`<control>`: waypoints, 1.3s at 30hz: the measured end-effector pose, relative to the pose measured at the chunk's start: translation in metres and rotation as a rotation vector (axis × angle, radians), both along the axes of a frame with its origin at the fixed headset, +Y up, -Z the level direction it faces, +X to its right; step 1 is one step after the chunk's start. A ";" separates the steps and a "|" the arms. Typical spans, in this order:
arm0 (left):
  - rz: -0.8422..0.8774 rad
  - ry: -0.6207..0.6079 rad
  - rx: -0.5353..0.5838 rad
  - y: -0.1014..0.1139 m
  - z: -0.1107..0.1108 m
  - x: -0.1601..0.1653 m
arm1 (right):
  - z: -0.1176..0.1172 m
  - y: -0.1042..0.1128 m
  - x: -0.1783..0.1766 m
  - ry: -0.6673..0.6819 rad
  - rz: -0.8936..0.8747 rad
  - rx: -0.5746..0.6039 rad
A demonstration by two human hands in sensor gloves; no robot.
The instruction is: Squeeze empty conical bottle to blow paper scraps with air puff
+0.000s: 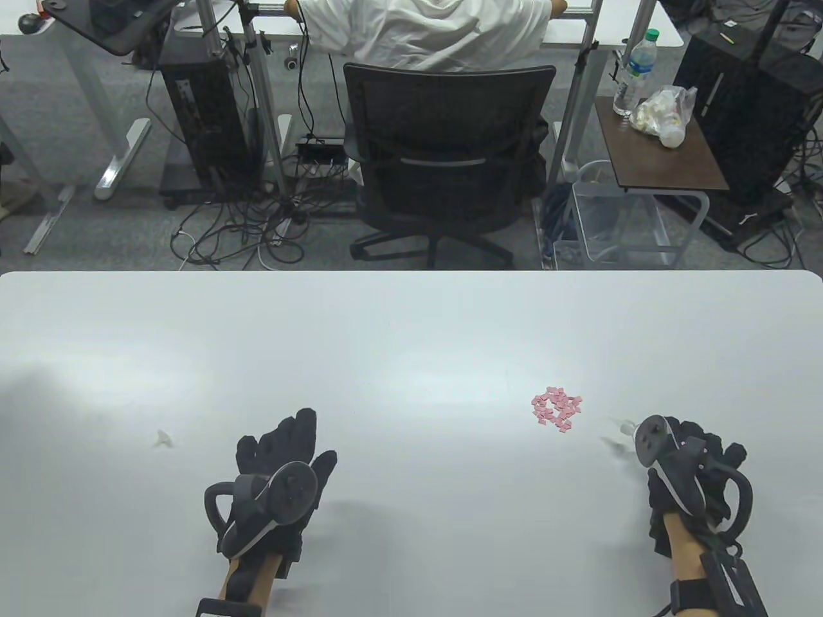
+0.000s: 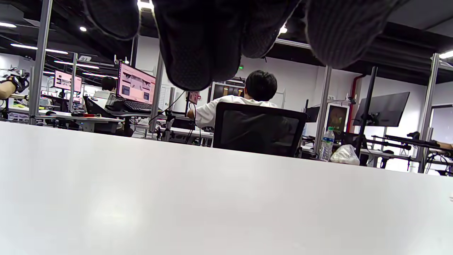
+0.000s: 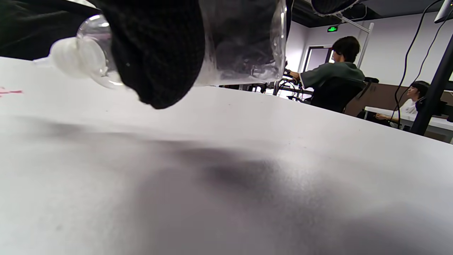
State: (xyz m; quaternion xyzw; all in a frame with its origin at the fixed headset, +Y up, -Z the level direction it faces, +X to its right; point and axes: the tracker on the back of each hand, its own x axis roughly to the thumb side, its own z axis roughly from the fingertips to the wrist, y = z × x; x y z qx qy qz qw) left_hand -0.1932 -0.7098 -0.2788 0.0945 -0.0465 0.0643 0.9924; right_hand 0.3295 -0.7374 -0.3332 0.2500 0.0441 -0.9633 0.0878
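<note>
Table view first, far left: a small pale scrap (image 1: pixel 162 439) lies alone on the white table (image 1: pixel 411 334), well apart from everything else. Moving right, the left hand (image 1: pixel 283 479) lies on the table at the near edge, fingers stretched forward and spread, holding nothing, the tracker (image 1: pixel 267 508) strapped across its back. From the left wrist view, its gloved fingers (image 2: pixel 198 42) hang in from the top over bare table (image 2: pixel 226 205), nothing between them. Beyond the far edge of the table sits a black chair (image 1: pixel 450 167) with a person in a white shirt (image 1: pixel 424 32).

Further right, the pink paper scraps (image 1: pixel 557 409) sit in a tight cluster on the table, right of centre. Just to their right and a little nearer, the clear bottle (image 1: pixel 622 429) pokes out of the right hand (image 1: pixel 697 475), its narrow white tip aimed left toward the scraps, close but not touching them. The right hand is closed around the bottle's body, its own tracker (image 1: pixel 665 453) on top.

Right wrist view confirms it: black fingers (image 3: pixel 159 53) wrap the transparent bottle (image 3: pixel 244 42), the bottle lying on its side above the table (image 3: pixel 226 177), white nozzle to the left. A sliver of pink scraps (image 3: pixel 9 91) shows at the left edge. Whether the bottle wall is being pressed in, I cannot tell.
</note>
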 end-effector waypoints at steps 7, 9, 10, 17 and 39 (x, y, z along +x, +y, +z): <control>-0.036 -0.031 -0.013 -0.004 -0.001 0.008 | 0.001 -0.003 0.003 -0.010 0.018 -0.003; -0.029 -0.035 -0.013 -0.006 -0.001 0.008 | 0.001 -0.004 0.002 0.005 0.038 0.007; -0.029 -0.036 -0.016 -0.006 -0.001 0.008 | 0.001 -0.005 0.001 0.013 0.052 0.019; -0.022 -0.033 -0.017 -0.006 -0.001 0.007 | 0.001 -0.007 -0.005 0.069 0.071 0.006; -0.014 -0.043 -0.025 -0.007 0.000 0.008 | 0.010 -0.005 -0.007 0.173 0.035 0.107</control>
